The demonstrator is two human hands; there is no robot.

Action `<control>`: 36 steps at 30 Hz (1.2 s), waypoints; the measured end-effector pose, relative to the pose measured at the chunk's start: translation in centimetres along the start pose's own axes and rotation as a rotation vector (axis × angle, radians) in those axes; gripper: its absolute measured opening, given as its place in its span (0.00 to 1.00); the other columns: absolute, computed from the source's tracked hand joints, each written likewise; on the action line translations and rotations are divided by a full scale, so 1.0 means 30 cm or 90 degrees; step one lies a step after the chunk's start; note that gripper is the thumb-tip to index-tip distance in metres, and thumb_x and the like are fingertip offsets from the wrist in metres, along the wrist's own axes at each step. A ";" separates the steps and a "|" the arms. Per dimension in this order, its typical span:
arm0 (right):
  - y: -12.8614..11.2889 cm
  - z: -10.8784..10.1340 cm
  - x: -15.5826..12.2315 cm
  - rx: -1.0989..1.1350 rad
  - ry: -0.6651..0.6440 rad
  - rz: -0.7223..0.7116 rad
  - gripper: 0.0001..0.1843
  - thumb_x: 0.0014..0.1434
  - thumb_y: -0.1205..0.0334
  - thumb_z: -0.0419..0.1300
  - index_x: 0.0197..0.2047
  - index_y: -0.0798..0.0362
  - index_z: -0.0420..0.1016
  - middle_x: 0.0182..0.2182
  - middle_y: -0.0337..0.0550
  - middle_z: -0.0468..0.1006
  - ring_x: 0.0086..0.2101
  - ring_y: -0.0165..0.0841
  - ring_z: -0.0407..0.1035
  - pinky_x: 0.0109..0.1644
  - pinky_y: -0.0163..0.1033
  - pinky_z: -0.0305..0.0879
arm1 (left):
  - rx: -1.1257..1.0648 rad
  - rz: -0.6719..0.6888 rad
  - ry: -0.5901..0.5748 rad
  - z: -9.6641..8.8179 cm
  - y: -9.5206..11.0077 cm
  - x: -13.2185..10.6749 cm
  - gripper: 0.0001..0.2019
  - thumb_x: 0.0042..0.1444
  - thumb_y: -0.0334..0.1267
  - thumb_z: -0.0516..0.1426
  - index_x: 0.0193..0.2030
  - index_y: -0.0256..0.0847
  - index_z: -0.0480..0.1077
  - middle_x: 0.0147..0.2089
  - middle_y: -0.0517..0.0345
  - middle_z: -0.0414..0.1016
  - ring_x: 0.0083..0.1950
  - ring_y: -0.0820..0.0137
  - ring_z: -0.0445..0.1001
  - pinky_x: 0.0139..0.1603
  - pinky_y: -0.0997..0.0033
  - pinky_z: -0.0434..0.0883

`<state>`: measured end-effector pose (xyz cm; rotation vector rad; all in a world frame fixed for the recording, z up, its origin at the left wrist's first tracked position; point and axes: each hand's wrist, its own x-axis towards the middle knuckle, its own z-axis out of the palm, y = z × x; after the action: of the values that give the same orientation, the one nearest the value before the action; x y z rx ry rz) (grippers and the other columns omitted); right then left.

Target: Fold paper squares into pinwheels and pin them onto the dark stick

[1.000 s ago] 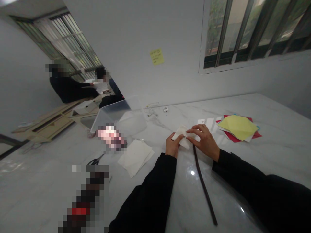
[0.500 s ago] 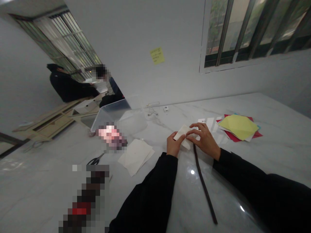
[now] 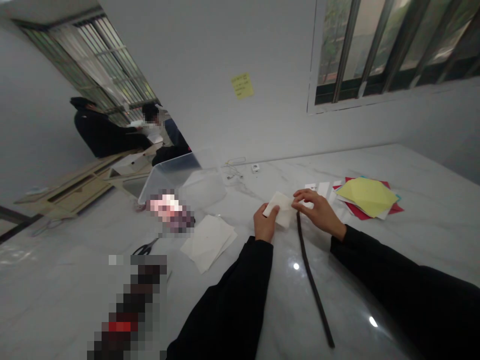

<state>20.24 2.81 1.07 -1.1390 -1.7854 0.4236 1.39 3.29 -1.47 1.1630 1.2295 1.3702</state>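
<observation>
A small cream-coloured piece of paper [image 3: 282, 212] is held above the table, my left hand [image 3: 264, 223] gripping its left side with the thumb on top. At the paper's right edge, the thumb and fingertips of my right hand [image 3: 317, 209] are pinched together on it. Below those fingertips starts a long thin dark strip [image 3: 310, 272], slightly curved, which runs down over the tabletop towards me. Its upper end lies close to the paper; I cannot tell whether they touch.
Cream paper sheets [image 3: 209, 241] lie left of my hands, with scissors [image 3: 147, 247] beyond them. Coloured papers [image 3: 369, 196] are stacked at the right. A clear plastic box [image 3: 176, 172] stands at the back left of the marble table [image 3: 360, 285]. Two people sit farther off.
My right hand's fingertips have moved slightly right, away from my left thumb to the paper's edge. More of the paper's face now shows between my hands.
</observation>
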 end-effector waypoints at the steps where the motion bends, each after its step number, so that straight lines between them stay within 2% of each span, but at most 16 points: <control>1: 0.017 -0.011 0.005 -0.019 0.035 0.023 0.12 0.62 0.51 0.58 0.37 0.50 0.76 0.42 0.45 0.77 0.42 0.38 0.70 0.46 0.44 0.66 | -0.035 -0.018 0.024 -0.003 -0.007 0.008 0.17 0.45 0.48 0.65 0.36 0.36 0.74 0.31 0.57 0.74 0.30 0.72 0.69 0.30 0.75 0.66; 3: 0.065 -0.037 0.010 -0.100 0.075 0.060 0.12 0.62 0.52 0.57 0.36 0.51 0.75 0.36 0.44 0.78 0.36 0.36 0.71 0.40 0.41 0.65 | -0.095 -0.059 0.071 -0.007 -0.012 0.020 0.20 0.46 0.51 0.64 0.39 0.36 0.73 0.32 0.56 0.73 0.30 0.72 0.70 0.29 0.75 0.67; 4: 0.093 -0.052 0.011 -0.155 0.064 0.069 0.12 0.62 0.53 0.57 0.36 0.52 0.75 0.33 0.43 0.78 0.34 0.36 0.71 0.39 0.40 0.64 | -0.111 -0.079 0.089 -0.008 -0.012 0.024 0.22 0.46 0.52 0.63 0.41 0.37 0.73 0.31 0.56 0.73 0.29 0.72 0.69 0.27 0.76 0.66; 8: 0.181 -0.106 0.003 -0.366 -0.062 0.116 0.09 0.61 0.59 0.57 0.34 0.52 0.75 0.29 0.43 0.79 0.29 0.35 0.70 0.33 0.38 0.58 | -0.126 -0.123 0.099 -0.005 0.006 0.023 0.24 0.47 0.56 0.62 0.42 0.37 0.72 0.27 0.60 0.69 0.23 0.77 0.65 0.18 0.81 0.59; 11: 0.196 -0.122 0.003 -0.447 -0.113 0.118 0.09 0.61 0.61 0.56 0.33 0.52 0.77 0.30 0.45 0.80 0.30 0.37 0.71 0.32 0.39 0.56 | -0.157 -0.139 0.067 0.001 0.019 0.017 0.22 0.47 0.53 0.63 0.41 0.38 0.71 0.28 0.60 0.69 0.24 0.77 0.66 0.19 0.81 0.61; 15: 0.188 -0.124 0.013 -0.454 -0.140 0.096 0.11 0.62 0.62 0.54 0.35 0.53 0.78 0.32 0.49 0.81 0.32 0.40 0.73 0.34 0.40 0.58 | -0.207 -0.146 0.050 0.005 0.024 0.018 0.15 0.46 0.45 0.64 0.38 0.38 0.71 0.32 0.59 0.71 0.27 0.76 0.68 0.25 0.77 0.68; 21: 0.208 -0.130 0.019 -0.442 -0.118 0.116 0.13 0.62 0.64 0.53 0.40 0.53 0.79 0.36 0.48 0.81 0.35 0.40 0.73 0.37 0.40 0.61 | -0.225 -0.155 0.042 0.003 0.020 0.028 0.09 0.46 0.37 0.60 0.35 0.40 0.70 0.34 0.58 0.72 0.29 0.74 0.69 0.29 0.74 0.70; 29: 0.240 -0.095 0.008 -0.432 -0.111 -0.020 0.15 0.64 0.63 0.51 0.45 0.56 0.78 0.42 0.52 0.79 0.42 0.42 0.70 0.50 0.46 0.62 | -0.238 -0.165 0.004 0.011 0.012 0.017 0.11 0.42 0.33 0.57 0.36 0.40 0.71 0.36 0.58 0.73 0.31 0.74 0.70 0.31 0.74 0.70; 36: 0.291 -0.084 -0.002 -0.451 -0.077 -0.046 0.20 0.64 0.59 0.54 0.54 0.60 0.73 0.51 0.59 0.75 0.50 0.48 0.66 0.56 0.54 0.57 | -0.204 -0.123 -0.010 0.016 0.005 0.008 0.16 0.39 0.32 0.59 0.39 0.38 0.71 0.37 0.57 0.75 0.36 0.71 0.71 0.35 0.73 0.69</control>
<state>26.88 6.71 -3.76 -1.5380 -2.1486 -0.2193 1.81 3.58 -1.29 0.8081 1.0357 1.3498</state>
